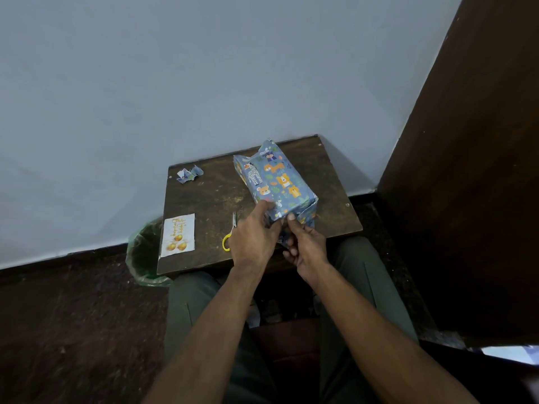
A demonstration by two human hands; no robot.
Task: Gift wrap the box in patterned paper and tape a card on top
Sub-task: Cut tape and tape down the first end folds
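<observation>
Folding the near end of the paper is the step in hand, by the look of it. The box (275, 185) is lying on the surface (210, 199), toward its right half, already sleeved in blue animal-print paper, its long axis running away from the person. The far end is standing up in loose, unfolded points; the near end is hanging past the surface's edge, where both hands are working.

The left hand (253, 237) is gripping the near left corner, thumb pressing on the top face and fingers curling under. The right hand (304, 243) is pinching the loose flap at the near end, fingertips closing on the paper below the box's edge.

The box is looking light and stiff enough to brace against, so pressing on its top face should be steadying it well. The paper is thin and seems glossy, likely to be slipping and tearing at the creases if pulled hard; taking it near the corners, close to the box, is probably the safest hold.

The card (178, 235) is lying flat at the surface's left edge, well apart from the box. Scissors (229, 236) are resting just beside the left hand, and paper scraps (189, 173) are sitting near the far left corner. No tape is visible.
</observation>
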